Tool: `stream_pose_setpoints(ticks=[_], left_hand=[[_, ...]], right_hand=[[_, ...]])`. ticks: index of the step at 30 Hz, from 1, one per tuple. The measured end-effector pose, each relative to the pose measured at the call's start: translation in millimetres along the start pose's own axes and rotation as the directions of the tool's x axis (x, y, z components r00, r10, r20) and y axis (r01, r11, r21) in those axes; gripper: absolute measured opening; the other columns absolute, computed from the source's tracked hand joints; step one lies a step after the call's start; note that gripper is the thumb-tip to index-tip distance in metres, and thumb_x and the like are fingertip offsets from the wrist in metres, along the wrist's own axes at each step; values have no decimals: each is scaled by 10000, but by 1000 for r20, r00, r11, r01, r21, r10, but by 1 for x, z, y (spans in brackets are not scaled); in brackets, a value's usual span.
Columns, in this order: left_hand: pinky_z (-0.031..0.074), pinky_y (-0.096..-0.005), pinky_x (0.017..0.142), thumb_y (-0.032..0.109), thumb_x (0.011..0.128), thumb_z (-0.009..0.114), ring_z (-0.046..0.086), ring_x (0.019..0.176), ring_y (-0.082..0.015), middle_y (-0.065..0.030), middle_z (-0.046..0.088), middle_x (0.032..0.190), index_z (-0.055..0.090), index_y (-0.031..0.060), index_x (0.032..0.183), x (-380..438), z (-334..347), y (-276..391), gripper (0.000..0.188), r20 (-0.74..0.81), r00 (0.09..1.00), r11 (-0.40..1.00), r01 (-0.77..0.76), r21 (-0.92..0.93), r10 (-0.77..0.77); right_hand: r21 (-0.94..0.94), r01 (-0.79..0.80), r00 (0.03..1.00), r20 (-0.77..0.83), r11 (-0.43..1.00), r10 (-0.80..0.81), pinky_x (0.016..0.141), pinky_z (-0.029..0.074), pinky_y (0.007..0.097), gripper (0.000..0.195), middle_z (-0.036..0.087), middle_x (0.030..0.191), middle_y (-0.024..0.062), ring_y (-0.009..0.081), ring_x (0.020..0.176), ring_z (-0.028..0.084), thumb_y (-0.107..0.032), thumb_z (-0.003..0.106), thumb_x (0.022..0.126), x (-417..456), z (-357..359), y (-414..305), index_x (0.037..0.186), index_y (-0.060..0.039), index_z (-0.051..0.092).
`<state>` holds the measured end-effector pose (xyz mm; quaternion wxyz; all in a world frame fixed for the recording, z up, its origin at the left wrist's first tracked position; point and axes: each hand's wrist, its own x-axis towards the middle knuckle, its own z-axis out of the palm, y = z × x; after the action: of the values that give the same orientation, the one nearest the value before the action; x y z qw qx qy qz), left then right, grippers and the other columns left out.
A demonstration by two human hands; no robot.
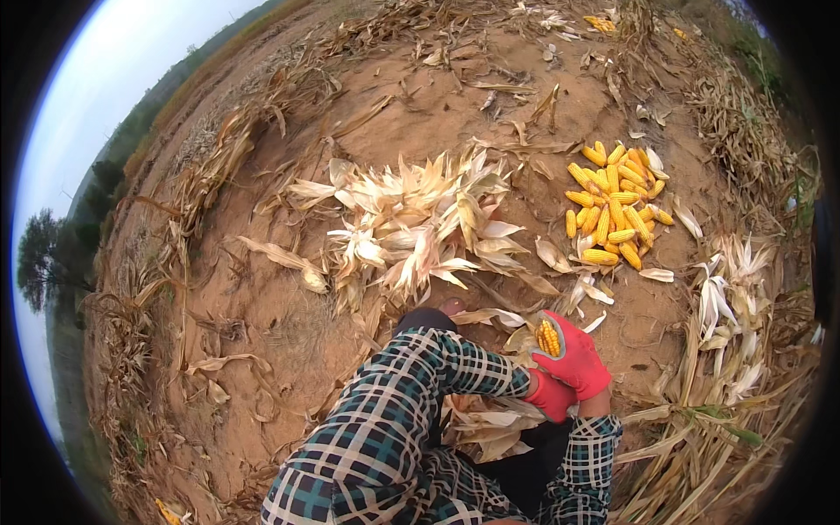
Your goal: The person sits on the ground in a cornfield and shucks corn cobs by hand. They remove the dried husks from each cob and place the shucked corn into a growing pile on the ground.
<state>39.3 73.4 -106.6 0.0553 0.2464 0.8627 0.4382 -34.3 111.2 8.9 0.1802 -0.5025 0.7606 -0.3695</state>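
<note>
My right hand (572, 357), in a red and grey work glove, is closed round a partly husked ear of corn (548, 337); its yellow kernels show beyond the thumb, with pale husk leaves hanging at its left. Just below and touching it is my left hand (552, 396), in a red glove too, curled in; its fingers and what they hold are mostly hidden by the right hand. A heap of bare yellow corn cobs (615, 202) lies on the soil ahead to the right. Ahead to the left lies a pile of pale dry husks (420, 223).
Loose husks (495, 426) lie below my hands. Dry corn stalks (682, 446) run along the right, and more stalks (216, 170) line the left. A husked-looking ear (314, 280) lies left of the husk pile. Another small heap of cobs (600, 25) sits far off.
</note>
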Motion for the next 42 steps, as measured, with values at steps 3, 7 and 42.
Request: stream_pose_setpoints(ticks=[3,7,42], left_hand=[[380,-478,948,391,614,691,579,993,-346,-177,621,1029,552,65,1178,17,-23,23,666,434,900,985,-34,170,-44],[313,-538,958,452,621,717,517,1098,-318,-149,575,1117,480,51,1250,-17,-38,33,783,429,897,901,-272,338,110],[362,-493,970,424,749,661,497,1094,-312,-132,548,1124,502,51,1228,46,-86,42,628,592,803,908,-197,370,-67]], right_hand=[[486,-94,949,-220,869,225,754,509,316,559,616,1001,111,222,884,630,-180,720,787,7,-2,32,1277,-74,470],[933,50,619,-309,357,722,622,518,284,451,597,860,78,162,703,618,-396,597,892,30,-23,72,1114,-17,495],[36,-997,-60,-906,-63,420,946,422,436,566,521,1246,204,353,1143,515,-418,630,778,-191,-57,475,1192,-47,521]])
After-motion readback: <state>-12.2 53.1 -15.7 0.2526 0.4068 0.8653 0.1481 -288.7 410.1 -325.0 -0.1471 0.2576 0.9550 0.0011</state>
